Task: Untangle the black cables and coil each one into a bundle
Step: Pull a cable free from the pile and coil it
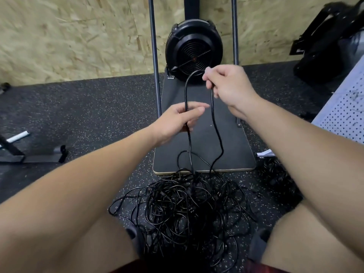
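The left hand and right hand are each holding a closed grip on one raised black cable, looping above the tangled pile on the floor. Pulling harder is probably risking tightening knots below.

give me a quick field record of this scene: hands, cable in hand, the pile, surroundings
left hand: closed around one strand of the lifted cable, lower down
right hand: fingers pinching the same cable, higher up
lifted cable: black, arches in a loop between the two hands, both strands dropping into the pile
cable pile: black, heavily tangled, on the speckled floor between the person's legs
second cable heap: smaller, to the right, under the right forearm
behind: dark mat, round black fan, wood-chip wall
coiling: no finished bundle clearly visible
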`<state>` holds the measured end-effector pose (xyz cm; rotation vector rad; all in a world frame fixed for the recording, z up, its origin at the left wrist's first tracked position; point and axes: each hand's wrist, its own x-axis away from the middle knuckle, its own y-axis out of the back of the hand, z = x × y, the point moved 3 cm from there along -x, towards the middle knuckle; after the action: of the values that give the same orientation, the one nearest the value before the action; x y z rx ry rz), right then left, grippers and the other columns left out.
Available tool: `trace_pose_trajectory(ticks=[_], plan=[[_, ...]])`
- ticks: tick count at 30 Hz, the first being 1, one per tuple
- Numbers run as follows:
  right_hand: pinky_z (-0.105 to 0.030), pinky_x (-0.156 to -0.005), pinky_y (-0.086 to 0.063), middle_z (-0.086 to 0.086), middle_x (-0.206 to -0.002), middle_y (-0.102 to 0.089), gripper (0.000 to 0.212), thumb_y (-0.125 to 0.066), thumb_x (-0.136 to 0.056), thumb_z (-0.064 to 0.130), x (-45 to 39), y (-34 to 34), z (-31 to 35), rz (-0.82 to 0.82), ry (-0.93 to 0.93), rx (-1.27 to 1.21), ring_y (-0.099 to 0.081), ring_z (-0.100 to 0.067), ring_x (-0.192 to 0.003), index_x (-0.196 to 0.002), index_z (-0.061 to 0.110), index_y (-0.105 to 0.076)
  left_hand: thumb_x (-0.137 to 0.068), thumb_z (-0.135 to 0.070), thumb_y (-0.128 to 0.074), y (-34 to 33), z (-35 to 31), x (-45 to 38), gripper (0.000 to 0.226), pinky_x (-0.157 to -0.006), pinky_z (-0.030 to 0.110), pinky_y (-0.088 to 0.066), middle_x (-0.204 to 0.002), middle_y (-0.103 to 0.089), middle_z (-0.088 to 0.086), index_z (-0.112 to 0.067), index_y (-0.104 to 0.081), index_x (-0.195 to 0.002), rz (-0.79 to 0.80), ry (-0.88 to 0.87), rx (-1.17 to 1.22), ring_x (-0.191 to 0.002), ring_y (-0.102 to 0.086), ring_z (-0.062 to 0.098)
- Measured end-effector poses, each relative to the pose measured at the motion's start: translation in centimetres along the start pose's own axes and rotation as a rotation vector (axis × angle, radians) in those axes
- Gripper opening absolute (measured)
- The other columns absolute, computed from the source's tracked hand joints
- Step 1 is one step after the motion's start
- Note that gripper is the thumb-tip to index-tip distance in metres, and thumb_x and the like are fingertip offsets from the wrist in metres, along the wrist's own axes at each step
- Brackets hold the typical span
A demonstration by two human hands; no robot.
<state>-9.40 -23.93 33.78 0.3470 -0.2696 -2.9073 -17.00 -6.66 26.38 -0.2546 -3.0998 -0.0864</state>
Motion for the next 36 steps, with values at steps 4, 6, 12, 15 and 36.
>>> trace_pose_trajectory(ticks=[4,6,12,15,36], plan=[[-0.029,-0.055,-0.044,-0.003,-0.075,-0.069,0.032,-0.063,-0.111,0.027,-2.3,0.4,-0.4,-0.069,-0.029,-0.139,-0.05,-0.014,-0.055,-0.093,0.005,-0.078,-0.106,-0.029,-0.074,-2.1,2.8,-0.2,0.032,-0.061,0.029,-0.034,-0.08,-0.038,0.008,-0.026,-0.075,-0.138,0.162,0.07,-0.169,-0.069,-0.036,0.017],[-0.029,-0.055,-0.047,-0.005,-0.076,-0.071,0.03,-0.065,-0.11,0.025,-3.1,0.0,-1.0,-0.064,-0.039,-0.163,-0.053,-0.014,-0.057,-0.092,0.004,-0.078,-0.105,-0.029,-0.075,-2.6,3.9,-0.7,0.025,-0.056,0.03,-0.029,-0.076,-0.035,0.01,-0.022,-0.079,-0.13,0.158,0.079,-0.231,-0.064,-0.032,0.018],[-0.027,-0.069,-0.059,-0.01,-0.111,-0.081,0.016,-0.064,-0.105,0.007,-5.4,-1.4,-3.7,0.015,-0.1,-0.083,-0.08,-0.015,-0.081,-0.115,0.007,-0.077,-0.111,-0.036,-0.064,0.1,3.8,-3.0,0.037,-0.057,0.033,-0.026,-0.069,-0.047,-0.002,-0.005,-0.08,-0.098,-0.038,0.092,-0.259,-0.057,-0.035,0.015],[-0.03,-0.066,-0.061,-0.004,-0.121,-0.078,0.04,-0.051,-0.1,-0.011,-4.9,-2.0,-6.5,0.223,-0.178,0.272,-0.082,-0.015,-0.086,-0.118,0.015,-0.075,-0.114,-0.037,-0.059,2.3,2.3,-4.1,0.038,-0.053,0.027,-0.025,-0.071,-0.044,-0.001,-0.004,-0.075,-0.102,-0.096,0.066,-0.168,-0.054,-0.032,0.013],[-0.035,-0.065,-0.066,-0.013,-0.095,-0.084,0.02,-0.061,-0.112,0.016,-3.4,-1.3,-6.3,0.288,-0.26,0.088,-0.083,-0.034,-0.083,-0.111,-0.001,-0.07,-0.106,-0.053,-0.067,5.2,2.1,-3.9,0.048,-0.049,0.022,-0.029,-0.085,-0.064,0.0,-0.011,-0.075,-0.126,-0.072,0.201,-0.142,-0.059,-0.045,0.011]])
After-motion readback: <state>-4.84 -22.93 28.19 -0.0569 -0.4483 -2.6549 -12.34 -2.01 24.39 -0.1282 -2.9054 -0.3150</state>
